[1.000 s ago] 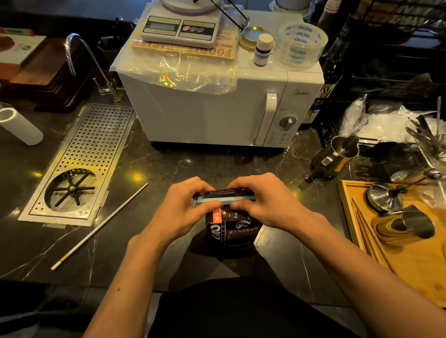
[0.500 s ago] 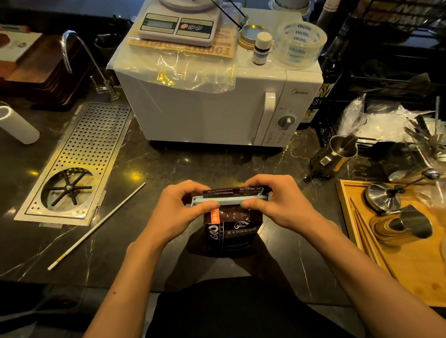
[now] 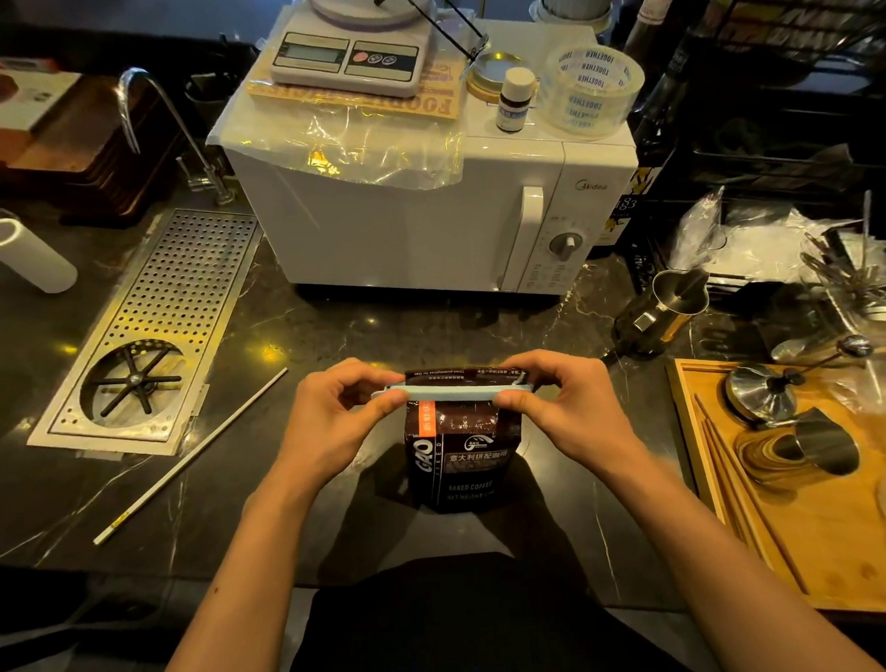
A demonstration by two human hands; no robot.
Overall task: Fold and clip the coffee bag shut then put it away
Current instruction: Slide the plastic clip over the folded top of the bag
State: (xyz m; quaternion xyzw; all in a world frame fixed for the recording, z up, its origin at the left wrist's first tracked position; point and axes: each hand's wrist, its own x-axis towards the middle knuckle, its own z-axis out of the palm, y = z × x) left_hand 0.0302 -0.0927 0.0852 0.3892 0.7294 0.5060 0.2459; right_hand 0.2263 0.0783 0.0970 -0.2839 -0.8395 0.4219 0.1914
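Observation:
A dark brown coffee bag [image 3: 461,457] with an orange label stands upright on the dark marble counter [image 3: 329,340] in front of me. A long pale blue clip [image 3: 451,390] lies across its folded top, and a strip of the bag shows above it. My left hand [image 3: 333,422] pinches the clip's left end between thumb and fingers. My right hand [image 3: 566,406] pinches the right end the same way. Both hands sit at the bag's top corners.
A white microwave [image 3: 425,209] stands right behind the bag, with a scale, a tape roll and a small bottle on top. Left are a perforated metal drain tray [image 3: 146,338] and a white straw [image 3: 192,453]. Right are a steel pitcher [image 3: 668,305] and a wooden tray [image 3: 821,548] of tools.
Both hands have slid outward along the clip from its middle to its ends. More of the clip and the bag's front now shows between them.

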